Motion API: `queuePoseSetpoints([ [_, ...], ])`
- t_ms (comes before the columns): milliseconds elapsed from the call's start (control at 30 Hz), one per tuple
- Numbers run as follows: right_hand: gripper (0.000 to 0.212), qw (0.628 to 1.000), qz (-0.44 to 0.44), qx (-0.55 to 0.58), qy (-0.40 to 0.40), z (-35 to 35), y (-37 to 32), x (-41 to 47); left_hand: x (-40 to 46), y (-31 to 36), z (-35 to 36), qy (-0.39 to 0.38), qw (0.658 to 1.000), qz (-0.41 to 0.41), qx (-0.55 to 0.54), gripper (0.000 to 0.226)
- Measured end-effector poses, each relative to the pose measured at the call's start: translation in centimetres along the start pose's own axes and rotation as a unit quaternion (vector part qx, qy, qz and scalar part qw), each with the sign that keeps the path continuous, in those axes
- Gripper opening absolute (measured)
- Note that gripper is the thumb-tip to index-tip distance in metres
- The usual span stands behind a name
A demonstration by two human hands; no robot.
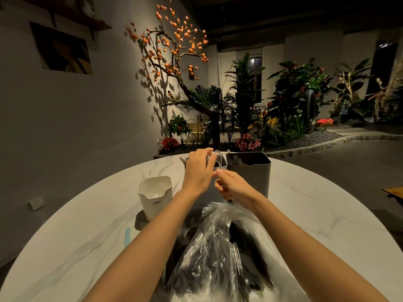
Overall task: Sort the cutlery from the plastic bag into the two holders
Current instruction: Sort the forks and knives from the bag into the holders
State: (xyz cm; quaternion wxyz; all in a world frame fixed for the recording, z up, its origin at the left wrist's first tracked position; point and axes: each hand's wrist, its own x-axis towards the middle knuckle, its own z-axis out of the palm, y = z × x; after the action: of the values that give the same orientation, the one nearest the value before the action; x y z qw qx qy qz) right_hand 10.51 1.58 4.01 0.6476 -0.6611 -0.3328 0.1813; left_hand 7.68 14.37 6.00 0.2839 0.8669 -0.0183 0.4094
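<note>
Mid-sort, at frame centre, the right hand (232,186) has its fingers clamped on a clear plastic spoon (218,159) over the holders (250,171) while the left hand (199,168) pinches its bowl; next, it seems, lowering it in, then returning to the plastic bag (218,253) on the desk (316,214).

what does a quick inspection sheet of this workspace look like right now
surface: round white marble-look table
job's things: plastic bag of dark cutlery at the near edge; grey holder at the far side with cutlery inside; clear spoon in hand
clutter: white container on a dark mat; blue strip
grippers: left hand pinches the spoon's bowl; right hand grips handles
cables: nothing seen
surroundings: dim room, orange-fruited tree, plants
</note>
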Motion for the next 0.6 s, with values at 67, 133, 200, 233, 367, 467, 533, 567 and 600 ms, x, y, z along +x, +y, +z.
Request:
queuePoseSetpoints([
  [67, 0.035, 1.0, -0.002, 0.004, -0.023, 0.5, -0.2, -0.2, 0.1, 0.6, -0.5, -0.029, 0.995, -0.046, -0.08, 0.022],
  [133, 0.037, 0.999, 0.003, 0.003, -0.038, 1.1, -0.3, -0.4, 0.0, 0.9, -1.3, -0.04, 0.983, -0.089, -0.153, 0.013],
  [200, 0.042, 0.999, 0.018, -0.012, -0.029, 1.7, -0.5, -0.7, -0.3, 1.0, -2.0, -0.017, 0.969, -0.127, -0.211, 0.01],
  [233, 0.045, 0.999, 0.028, -0.023, -0.013, 2.0, -0.7, -0.7, -0.5, 0.9, -2.3, 0.008, 0.965, -0.143, -0.219, 0.011],
  [367, 0.046, 0.996, 0.048, -0.038, 0.06, 3.1, -1.3, -0.3, -1.2, -0.2, -2.9, 0.091, 0.966, -0.189, -0.154, 0.011],
  [467, 0.041, 0.994, -0.002, -0.085, 0.072, 3.8, -1.6, -0.2, -1.6, -0.3, -3.6, 0.133, 0.959, -0.208, -0.142, 0.009],
  [533, 0.042, 0.989, -0.037, -0.102, 0.1, 4.0, -1.8, -0.2, -1.7, 0.0, -4.2, 0.166, 0.953, -0.209, -0.141, 0.008],
  [567, 0.042, 0.988, -0.045, -0.086, 0.118, 4.1, -1.9, -0.2, -1.8, 0.0, -4.5, 0.176, 0.952, -0.208, -0.139, 0.008],
  [600, 0.041, 0.988, -0.05, -0.058, 0.135, 4.1, -2.0, -0.2, -2.0, -0.1, -4.7, 0.178, 0.951, -0.209, -0.14, 0.008],
])
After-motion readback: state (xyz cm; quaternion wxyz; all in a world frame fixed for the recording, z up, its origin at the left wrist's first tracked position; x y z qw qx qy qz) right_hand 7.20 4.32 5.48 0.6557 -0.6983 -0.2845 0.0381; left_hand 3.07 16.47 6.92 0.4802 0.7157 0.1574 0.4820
